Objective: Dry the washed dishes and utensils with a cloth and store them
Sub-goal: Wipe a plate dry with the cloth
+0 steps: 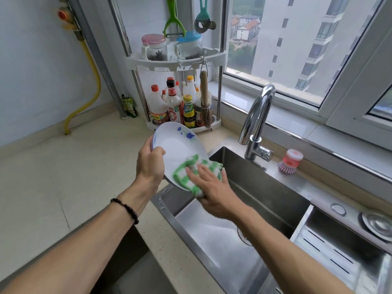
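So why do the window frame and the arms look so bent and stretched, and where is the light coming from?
Head view: a wide-angle lens bows the window frame and stretches the forearms near the edges; daylight from the window puts glare on the faucet and sink; the right hand looks slightly motion-blurred on the cloth.

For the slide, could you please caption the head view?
Left hand holds a plate over the sink while the right hand wipes it with a cloth.
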### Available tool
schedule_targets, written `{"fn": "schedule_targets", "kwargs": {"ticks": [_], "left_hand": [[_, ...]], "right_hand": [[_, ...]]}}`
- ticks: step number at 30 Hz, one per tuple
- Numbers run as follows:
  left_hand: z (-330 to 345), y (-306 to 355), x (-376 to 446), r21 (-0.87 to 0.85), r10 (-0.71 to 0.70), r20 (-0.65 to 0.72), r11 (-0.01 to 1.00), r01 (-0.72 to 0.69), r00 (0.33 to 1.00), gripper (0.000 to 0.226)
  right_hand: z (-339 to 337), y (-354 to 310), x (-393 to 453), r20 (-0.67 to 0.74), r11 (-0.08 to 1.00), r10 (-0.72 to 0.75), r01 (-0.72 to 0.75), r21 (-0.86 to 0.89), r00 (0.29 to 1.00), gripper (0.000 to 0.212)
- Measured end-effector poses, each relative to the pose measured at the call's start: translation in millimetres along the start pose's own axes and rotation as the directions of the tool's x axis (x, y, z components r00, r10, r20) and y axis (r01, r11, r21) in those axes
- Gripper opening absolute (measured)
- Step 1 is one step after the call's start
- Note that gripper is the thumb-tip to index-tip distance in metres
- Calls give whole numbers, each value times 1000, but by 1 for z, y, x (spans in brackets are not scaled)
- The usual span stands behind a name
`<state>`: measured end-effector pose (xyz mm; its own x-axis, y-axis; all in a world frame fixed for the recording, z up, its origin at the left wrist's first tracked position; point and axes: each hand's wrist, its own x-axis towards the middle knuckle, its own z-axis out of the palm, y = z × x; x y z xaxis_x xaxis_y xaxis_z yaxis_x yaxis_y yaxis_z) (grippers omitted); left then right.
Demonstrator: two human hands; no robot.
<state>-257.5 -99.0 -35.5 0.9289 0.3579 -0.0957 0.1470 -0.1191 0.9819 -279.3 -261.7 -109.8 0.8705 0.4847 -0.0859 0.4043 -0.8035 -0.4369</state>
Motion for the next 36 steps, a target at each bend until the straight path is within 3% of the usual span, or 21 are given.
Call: {"fn": "schedule_targets", "kwargs": {"ticks": [2, 5, 10, 14, 18, 22, 26, 28, 30, 32, 34, 36], "left_hand": [[2, -2, 0, -2, -15, -46, 1000, 15, 999, 54], [-2, -7, 4, 6, -41, -34, 999, 41, 999, 42], [-2, -8, 7, 46, -34, 16, 998, 33, 999, 35], [-5, -9, 13, 31, -98, -36, 995, 99, 994, 35], [-19, 2, 20, 63, -223, 131, 974, 216, 966, 26], [-22, 7, 24, 26, -298, 217, 954, 300, 929, 16], [-1, -15, 6, 35, -137, 188, 990, 133, 973, 51], [9, -20, -2, -68, -104, 61, 992, 108, 993, 55], [8, -19, 2, -97, -81, -81, 993, 73, 993, 47], [-1, -16, 7, -55, -68, -68, 996, 64, 995, 32], [-7, -14, 9, 10, -44, -33, 999, 44, 998, 23], [-7, -13, 9, 98, 19, -63, 995, -13, 998, 26]], "right_hand": [[1, -9, 0, -18, 1000, 12, -12, 13, 1000, 70], [10, -32, -7, -40, 976, -108, 114, 183, 993, 69], [12, 2, 1, 22, 1000, 20, -20, -13, 1000, 71], [10, -27, -8, 2, 967, -95, 92, 236, 995, 70], [14, 11, -10, -193, 992, -127, 123, -30, 973, 72], [22, 15, -4, -454, 975, -162, 71, -211, 876, 54], [13, -21, 16, -593, 997, -18, -27, -67, 805, 30], [14, -43, 19, -610, 998, -5, 43, 49, 792, 23], [17, -50, 13, -551, 972, -66, 178, 152, 832, 19], [14, -35, 6, -340, 950, -140, 223, 219, 930, 37], [6, -13, 5, -111, 988, -109, 120, 94, 988, 61], [2, -12, 4, -24, 999, -43, 44, 24, 999, 73]]}}
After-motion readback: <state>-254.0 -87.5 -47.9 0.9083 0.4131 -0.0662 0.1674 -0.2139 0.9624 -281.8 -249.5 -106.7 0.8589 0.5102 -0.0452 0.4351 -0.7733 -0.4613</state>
